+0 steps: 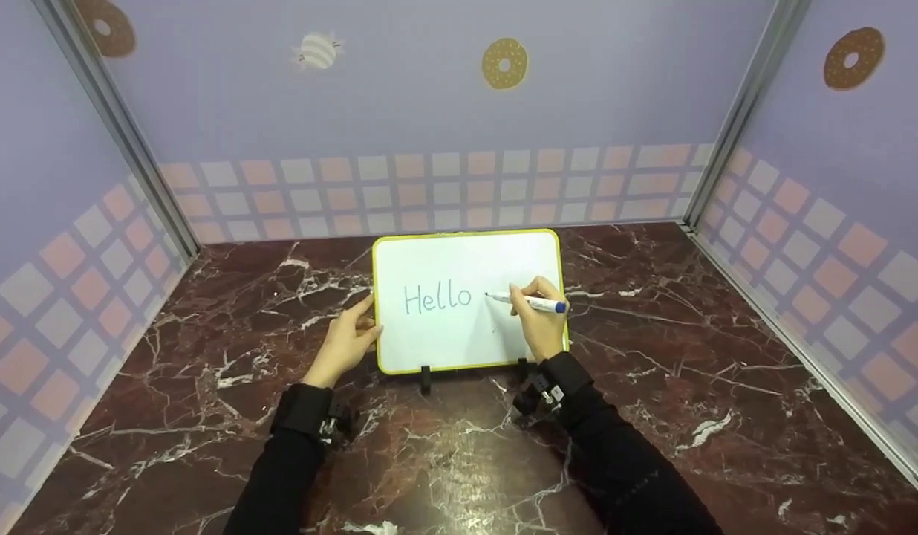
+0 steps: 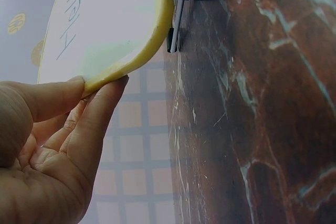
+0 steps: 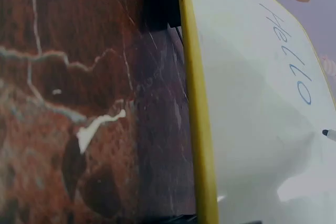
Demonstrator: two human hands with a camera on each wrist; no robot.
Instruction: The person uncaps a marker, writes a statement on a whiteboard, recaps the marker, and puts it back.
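A whiteboard (image 1: 444, 342) with a yellow rim leans upright on a black stand (image 1: 425, 380). Blue handwriting (image 1: 437, 297) on it reads "Hello". My left hand (image 1: 346, 338) pinches the board's left edge; the left wrist view shows the thumb (image 2: 58, 95) on the front and fingers behind the rim. My right hand (image 1: 541, 327) holds a white marker (image 1: 539, 303) with a blue end, its dark tip just right of the word. Whether the tip touches the surface I cannot tell. In the right wrist view only the marker's tip (image 3: 329, 134) shows; the right hand is out of sight there.
Board and stand are on a dark red marbled table (image 1: 229, 416). A lilac back wall (image 1: 414, 104) with checks and doughnut pictures rises behind it, and side walls (image 1: 823, 186) close in left and right. Metal posts (image 1: 749, 96) mark the corners.
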